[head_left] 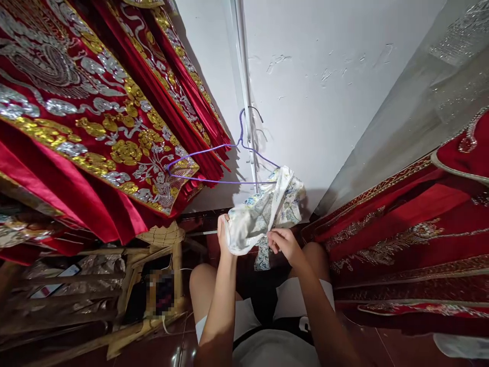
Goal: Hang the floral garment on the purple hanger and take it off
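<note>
A small white garment (289, 201) with a blue and yellow floral print is draped over the right arm of a purple wire hanger (214, 180). The hanger's left arm is bare, and its hook is up by a white vertical pole (244, 76). My left hand (223, 232) grips the garment at its left edge, with its fingers partly hidden by the cloth. My right hand (281, 240) pinches the white trim near the middle of the garment. A patterned strip of cloth hangs down between the hands.
Red garments with gold and silver embroidery (126, 127) hang at the left. More red beaded garments (401, 239) and a sheer sequined cloth (454, 76) are at the right. Lower left stands a wooden rack (141, 255), near a phone (57, 281). Behind is a white wall (305, 102).
</note>
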Tool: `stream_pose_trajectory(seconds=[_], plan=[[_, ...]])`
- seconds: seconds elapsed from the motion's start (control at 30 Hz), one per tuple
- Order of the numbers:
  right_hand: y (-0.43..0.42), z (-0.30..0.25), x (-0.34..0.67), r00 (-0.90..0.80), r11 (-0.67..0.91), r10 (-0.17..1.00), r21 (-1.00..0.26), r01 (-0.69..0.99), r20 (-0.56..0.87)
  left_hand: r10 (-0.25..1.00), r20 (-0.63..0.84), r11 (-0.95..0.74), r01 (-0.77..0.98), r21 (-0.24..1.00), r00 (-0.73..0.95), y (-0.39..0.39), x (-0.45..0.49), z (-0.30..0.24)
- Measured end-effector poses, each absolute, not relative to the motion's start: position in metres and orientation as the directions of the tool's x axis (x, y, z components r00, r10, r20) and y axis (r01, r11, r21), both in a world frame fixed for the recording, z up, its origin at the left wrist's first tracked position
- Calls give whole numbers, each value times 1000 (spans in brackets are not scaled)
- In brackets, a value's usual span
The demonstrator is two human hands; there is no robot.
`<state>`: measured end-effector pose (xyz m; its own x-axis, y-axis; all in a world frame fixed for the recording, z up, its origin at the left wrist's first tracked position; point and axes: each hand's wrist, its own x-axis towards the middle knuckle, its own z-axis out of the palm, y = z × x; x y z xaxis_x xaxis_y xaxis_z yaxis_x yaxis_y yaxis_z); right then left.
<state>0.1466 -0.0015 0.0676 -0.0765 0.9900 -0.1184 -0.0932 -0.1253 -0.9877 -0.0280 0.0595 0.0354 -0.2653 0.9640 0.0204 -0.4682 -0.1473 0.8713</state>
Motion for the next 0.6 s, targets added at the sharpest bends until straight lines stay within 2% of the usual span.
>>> stream_pose_trajectory(seconds=[0.1, 0.17, 0.27, 0.33, 0.4, 0.43, 0.53, 0.6], plan=[[7, 72, 160, -5, -49, 999, -998, -28, -48, 974, 104, -192, -494, 848, -201, 48, -7, 66], [14, 79, 161, 22, -7, 1000, -996, -84, -8, 967, 234, -256, -402, 879, -103, 37, 7, 84], [18, 92, 155, -172, -113, 983, -950, -290, -65, 919, 388, -379, -110, 919, 74, 19, 16, 99], [16, 102, 152, -364, -244, 924, -911, -332, -115, 902, 418, -422, 12, 907, 111, 14, 10, 100], [13, 116, 152, -506, -296, 851, -926, -236, -143, 908, 408, -411, 15, 912, 96, 16, -4, 97], [13, 124, 153, -554, -272, 821, -948, -164, -139, 920, 379, -380, -15, 925, 101, 18, -12, 94], [23, 151, 158, -599, -38, 799, -999, 25, -45, 944, 208, -184, -113, 976, 256, 24, -37, 83], [39, 168, 163, -542, 157, 838, -979, 128, 64, 893, 79, -61, -55, 997, 442, 24, -53, 77]])
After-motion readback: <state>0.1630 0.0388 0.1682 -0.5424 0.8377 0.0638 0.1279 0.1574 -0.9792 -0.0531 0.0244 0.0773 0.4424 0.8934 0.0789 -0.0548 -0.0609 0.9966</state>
